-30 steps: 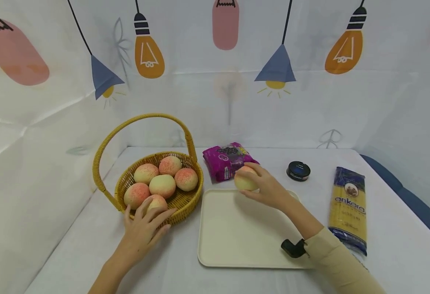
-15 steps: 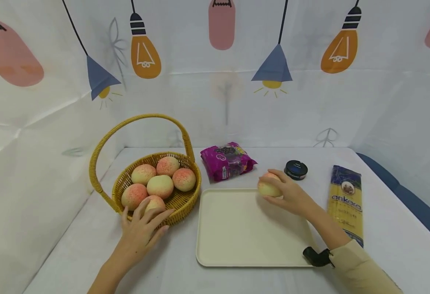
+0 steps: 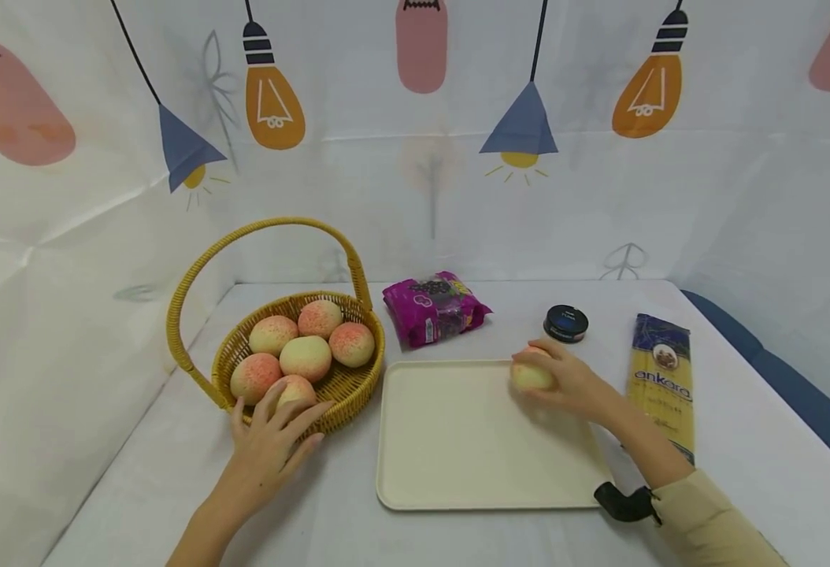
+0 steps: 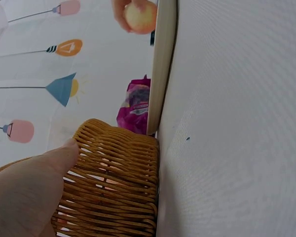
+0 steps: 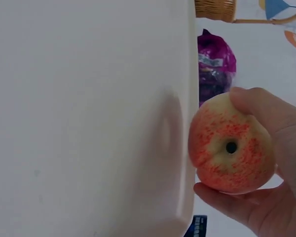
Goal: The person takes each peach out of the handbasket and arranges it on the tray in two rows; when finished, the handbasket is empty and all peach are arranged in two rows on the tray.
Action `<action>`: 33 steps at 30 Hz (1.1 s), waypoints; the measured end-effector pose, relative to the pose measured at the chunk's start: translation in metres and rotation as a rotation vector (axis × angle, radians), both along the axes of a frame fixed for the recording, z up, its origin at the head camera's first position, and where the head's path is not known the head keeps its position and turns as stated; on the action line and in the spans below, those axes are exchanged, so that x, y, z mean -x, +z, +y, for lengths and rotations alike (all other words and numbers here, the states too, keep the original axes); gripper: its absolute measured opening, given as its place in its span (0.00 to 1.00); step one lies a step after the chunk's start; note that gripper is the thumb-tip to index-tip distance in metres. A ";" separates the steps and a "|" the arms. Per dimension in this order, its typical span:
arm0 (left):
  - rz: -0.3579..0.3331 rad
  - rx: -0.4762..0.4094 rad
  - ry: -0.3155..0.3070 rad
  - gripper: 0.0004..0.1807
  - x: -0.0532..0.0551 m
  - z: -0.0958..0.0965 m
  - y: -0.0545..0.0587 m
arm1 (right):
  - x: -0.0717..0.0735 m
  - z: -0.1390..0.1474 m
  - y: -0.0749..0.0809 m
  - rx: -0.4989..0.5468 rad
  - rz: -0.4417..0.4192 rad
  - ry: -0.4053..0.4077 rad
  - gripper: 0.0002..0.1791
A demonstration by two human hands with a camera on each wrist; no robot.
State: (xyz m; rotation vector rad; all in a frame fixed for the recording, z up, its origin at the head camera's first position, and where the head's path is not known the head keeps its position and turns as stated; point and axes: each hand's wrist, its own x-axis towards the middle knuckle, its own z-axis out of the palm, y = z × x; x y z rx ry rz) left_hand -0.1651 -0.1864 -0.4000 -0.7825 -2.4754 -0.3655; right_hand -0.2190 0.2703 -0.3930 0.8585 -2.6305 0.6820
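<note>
A yellow wicker basket (image 3: pixel 347 398) with a tall handle stands at the left, holding several red-and-cream peaches (image 3: pixel 305 358). My left hand (image 3: pixel 262 449) is at its front rim, fingers over the edge by the nearest peach; in the left wrist view the thumb (image 4: pixel 54 160) lies against the outside weave. The fingertips' hold inside is partly hidden. My right hand (image 3: pixel 574 386) grips a peach (image 5: pixel 232 143) between thumb and fingers, near the back right edge of the cream tray (image 3: pixel 486 441). In the right wrist view a shadow falls on the tray beside this peach.
Behind the tray lies a purple snack packet (image 3: pixel 432 309). A round black tin (image 3: pixel 566 323) sits at the back right. Further right is a yellow and blue Ankara pasta packet (image 3: pixel 663 378), partly behind the right forearm. A printed white curtain (image 3: pixel 358 181) closes off the back.
My right hand has carried the peach rightward and slightly lower, from near the purple packet to the tray's back right part. My left hand has stayed at the basket's rim.
</note>
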 end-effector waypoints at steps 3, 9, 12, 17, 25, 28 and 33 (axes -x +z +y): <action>0.004 0.001 0.001 0.19 -0.001 -0.001 0.000 | -0.001 0.000 -0.002 -0.010 -0.053 -0.021 0.25; 0.018 -0.008 -0.011 0.19 -0.001 0.000 0.000 | -0.004 0.002 -0.001 -0.036 -0.102 -0.066 0.23; 0.020 -0.011 -0.016 0.19 -0.001 0.001 -0.001 | -0.004 0.003 0.000 -0.046 -0.088 -0.075 0.22; 0.014 -0.013 -0.012 0.19 -0.001 0.001 -0.001 | -0.003 0.003 0.000 -0.039 -0.045 -0.059 0.20; 0.006 -0.005 -0.008 0.20 -0.001 0.000 -0.002 | -0.004 0.003 -0.001 -0.038 -0.062 -0.075 0.23; 0.001 -0.004 -0.008 0.20 -0.001 0.000 -0.002 | -0.005 0.003 0.001 -0.028 -0.060 -0.079 0.24; 0.000 -0.004 -0.005 0.20 -0.001 0.000 -0.001 | -0.006 0.002 0.004 -0.031 -0.049 -0.087 0.24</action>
